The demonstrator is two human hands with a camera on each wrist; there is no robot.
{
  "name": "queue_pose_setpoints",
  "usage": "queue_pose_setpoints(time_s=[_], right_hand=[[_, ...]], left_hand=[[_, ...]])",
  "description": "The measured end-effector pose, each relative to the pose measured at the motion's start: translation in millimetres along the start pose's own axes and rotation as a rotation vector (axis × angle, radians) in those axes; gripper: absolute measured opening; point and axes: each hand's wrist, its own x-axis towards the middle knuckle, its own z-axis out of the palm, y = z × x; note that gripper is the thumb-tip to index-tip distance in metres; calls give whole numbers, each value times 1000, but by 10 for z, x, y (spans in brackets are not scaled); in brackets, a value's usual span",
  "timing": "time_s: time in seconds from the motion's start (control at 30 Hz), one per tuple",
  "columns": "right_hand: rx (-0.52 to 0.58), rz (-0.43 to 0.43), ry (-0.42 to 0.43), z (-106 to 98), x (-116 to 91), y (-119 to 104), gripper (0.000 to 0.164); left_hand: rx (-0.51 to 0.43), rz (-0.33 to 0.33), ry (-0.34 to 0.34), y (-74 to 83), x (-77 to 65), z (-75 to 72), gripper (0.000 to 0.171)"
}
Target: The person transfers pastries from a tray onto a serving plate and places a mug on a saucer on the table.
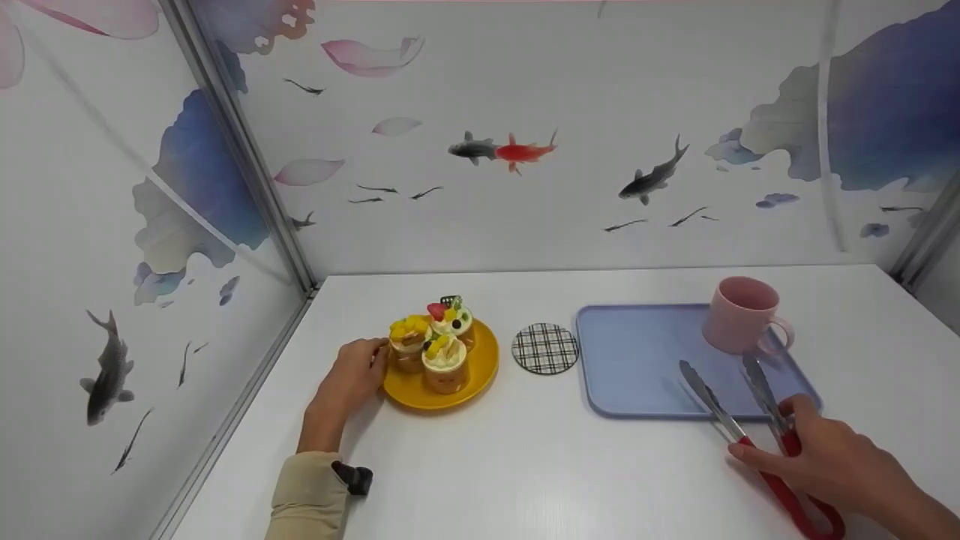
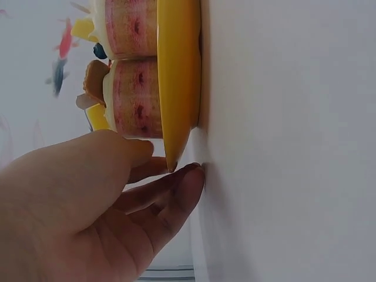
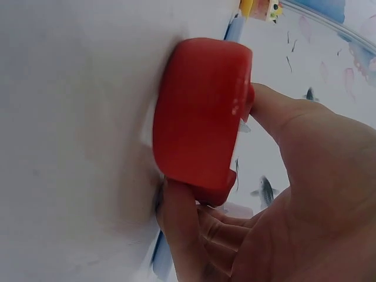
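My left hand [image 1: 355,376] is at the left rim of a yellow plate [image 1: 486,367]. In the left wrist view its thumb lies above the plate's edge and its fingers reach under, pinching the rim. Several dessert cups [image 1: 445,367] topped with cream and fruit stand grouped on that plate. On the right, my right hand [image 1: 844,457] holds metal tongs [image 1: 780,487] by their red handles, thumb on one side and fingers on the other. The tongs' arms are spread apart, their tips over the blue tray [image 1: 637,375]. In the right wrist view the red handle end [image 3: 202,111] fills the middle.
A pink mug [image 1: 739,315] stands at the tray's back right corner, just beyond the tongs' tips. Between plate and tray lies a round checkered coaster [image 1: 545,349]. White panels printed with fish and petals [image 1: 525,150] border the white table [image 1: 480,480] behind and left.
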Motion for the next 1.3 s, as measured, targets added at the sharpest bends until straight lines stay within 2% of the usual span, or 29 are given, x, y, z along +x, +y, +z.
queue_pose_setpoints(time_s=[0.1, 0.2, 0.27, 0.47, 0.57, 0.67, 0.8, 0.97, 1.13, 1.3], right_hand=[[-8, 4, -5, -40, 28, -15, 120], [19, -11, 10, -118, 75, -12, 119], [38, -33, 55, -179, 109, -3, 111], [94, -124, 305, -324, 185, -10, 86], [141, -169, 433, -353, 235, -40, 74], [184, -213, 536, -379, 313, -56, 66], [239, -235, 611, -424, 458, -37, 64], [302, -220, 619, -457, 660, 23, 67], [342, -193, 577, -464, 804, 90, 66], [367, -156, 536, -451, 900, 141, 58]], left_hand=[[23, 37, 44, -28, -3, -37, 40], [16, 31, 94, -28, -10, -92, 41], [9, 19, 133, -19, -23, -135, 42], [-7, -10, 280, 98, -46, -240, 43], [-25, 0, 348, 232, -52, -265, 42], [-35, 32, 384, 409, -66, -260, 41], [-19, 80, 400, 668, -96, -203, 41], [-15, 163, 378, 944, -139, -88, 35], [-42, 266, 332, 1092, -163, 20, 31], [-96, 325, 277, 1170, -174, 120, 30]])
